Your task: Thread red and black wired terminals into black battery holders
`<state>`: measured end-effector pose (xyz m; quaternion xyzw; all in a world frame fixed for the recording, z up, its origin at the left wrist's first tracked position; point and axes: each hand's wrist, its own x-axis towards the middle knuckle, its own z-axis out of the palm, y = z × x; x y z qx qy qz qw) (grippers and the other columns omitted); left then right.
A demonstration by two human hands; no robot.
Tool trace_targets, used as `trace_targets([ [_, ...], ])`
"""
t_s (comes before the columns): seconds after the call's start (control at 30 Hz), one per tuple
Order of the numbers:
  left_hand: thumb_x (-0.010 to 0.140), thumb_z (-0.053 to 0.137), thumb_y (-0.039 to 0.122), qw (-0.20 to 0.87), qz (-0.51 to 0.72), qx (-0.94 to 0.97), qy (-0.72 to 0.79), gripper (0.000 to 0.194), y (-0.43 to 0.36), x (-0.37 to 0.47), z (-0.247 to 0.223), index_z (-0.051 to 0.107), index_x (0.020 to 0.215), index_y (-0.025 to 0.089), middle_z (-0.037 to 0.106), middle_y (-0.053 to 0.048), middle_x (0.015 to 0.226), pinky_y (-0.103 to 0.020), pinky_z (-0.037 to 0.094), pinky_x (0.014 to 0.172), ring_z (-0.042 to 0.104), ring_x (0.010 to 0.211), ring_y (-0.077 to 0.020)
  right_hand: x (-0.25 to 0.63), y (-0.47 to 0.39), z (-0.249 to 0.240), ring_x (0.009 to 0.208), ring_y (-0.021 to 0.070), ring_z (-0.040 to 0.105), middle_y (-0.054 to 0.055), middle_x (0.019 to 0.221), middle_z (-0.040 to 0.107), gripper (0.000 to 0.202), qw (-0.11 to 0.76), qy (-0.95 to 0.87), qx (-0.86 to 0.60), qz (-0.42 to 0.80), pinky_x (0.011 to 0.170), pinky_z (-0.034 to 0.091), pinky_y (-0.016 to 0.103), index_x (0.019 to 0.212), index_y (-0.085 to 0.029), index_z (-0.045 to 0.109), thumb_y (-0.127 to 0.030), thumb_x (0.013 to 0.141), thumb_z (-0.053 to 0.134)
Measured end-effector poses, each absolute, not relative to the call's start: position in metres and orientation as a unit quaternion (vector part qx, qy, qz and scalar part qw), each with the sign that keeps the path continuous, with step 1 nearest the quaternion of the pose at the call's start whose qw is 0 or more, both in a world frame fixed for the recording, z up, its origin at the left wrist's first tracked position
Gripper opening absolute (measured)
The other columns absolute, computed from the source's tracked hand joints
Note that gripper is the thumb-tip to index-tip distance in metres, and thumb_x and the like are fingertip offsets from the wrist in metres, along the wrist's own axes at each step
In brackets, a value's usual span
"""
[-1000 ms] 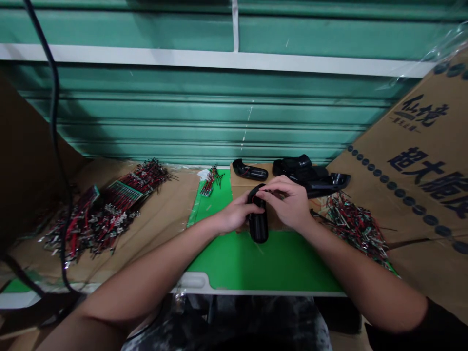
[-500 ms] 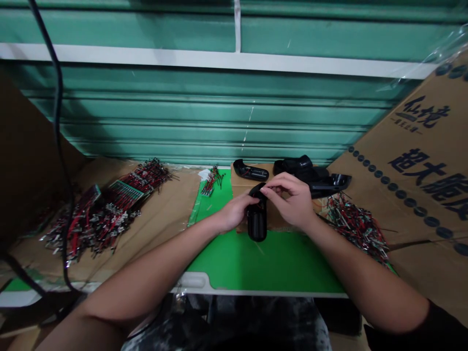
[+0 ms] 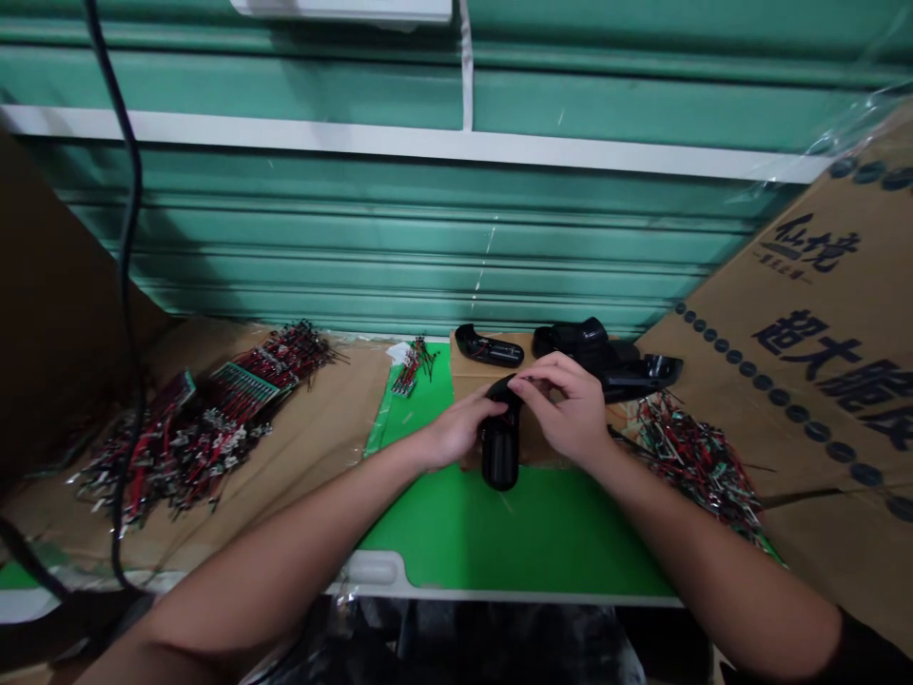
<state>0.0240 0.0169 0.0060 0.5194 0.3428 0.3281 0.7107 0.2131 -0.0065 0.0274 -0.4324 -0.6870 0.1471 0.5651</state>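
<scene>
Between my hands is a black plastic housing (image 3: 500,457), curved at its top and rounded at its lower end, with a little red wire showing inside. My left hand (image 3: 462,426) grips its upper left side, thumb across the front. My right hand (image 3: 563,398) is closed in a pinch at the curved top; whether a small part or wire sits between those fingertips is hidden. A similar black housing (image 3: 491,346) lies behind on cardboard. More black housings (image 3: 585,341) are heaped just beyond my right hand, partly covered by it.
Wired circuit boards (image 3: 246,390) are piled on cardboard at left, with a smaller bunch (image 3: 408,366) on the green tabletop (image 3: 456,542). Another tangle of wired parts (image 3: 703,471) lies at right beside a cardboard box (image 3: 806,381). A black cable (image 3: 128,238) hangs at left.
The view has tilted up slightly, so everything sits lower in the picture. Both hands keep their hold at the housing, with only slight finger movement.
</scene>
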Motion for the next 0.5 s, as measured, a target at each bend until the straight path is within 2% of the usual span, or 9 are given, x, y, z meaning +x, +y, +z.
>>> trace_targets([
  [0.17,0.084,0.069,0.042,0.711,0.318,0.526,0.343,0.057,0.017,0.023,0.004,0.072,0.134,0.015,0.077,-0.009,0.120,-0.045,0.042,0.108,0.060,0.122,-0.0329,0.214,-0.008,0.029,0.073,0.0172,0.063,0.003,0.084,0.070,0.008,0.553,-0.715,-0.412,0.117,0.062,0.050,0.032,0.095,-0.024,0.082,-0.029,0.098,0.076],
  [0.3,0.085,0.067,0.041,0.694,0.345,0.535,0.336,0.044,0.019,0.023,0.004,0.078,0.120,0.016,0.078,-0.009,0.121,-0.043,0.042,0.109,0.062,0.120,-0.0315,0.218,-0.005,0.028,0.080,0.0196,0.067,0.005,0.090,0.072,0.007,0.534,-0.745,-0.396,0.060,0.068,0.054,0.035,0.100,-0.023,0.080,-0.025,0.099,0.073],
  [0.5,0.080,0.071,0.037,0.699,0.356,0.518,0.341,0.035,0.020,0.025,0.010,0.080,0.104,0.013,0.078,-0.007,0.099,-0.035,0.046,0.091,0.065,0.097,-0.0257,0.223,-0.003,0.030,0.079,0.0202,0.067,0.004,0.086,0.073,0.006,0.486,-0.776,-0.401,0.007,0.074,0.056,0.037,0.103,-0.024,0.074,-0.022,0.100,0.070],
])
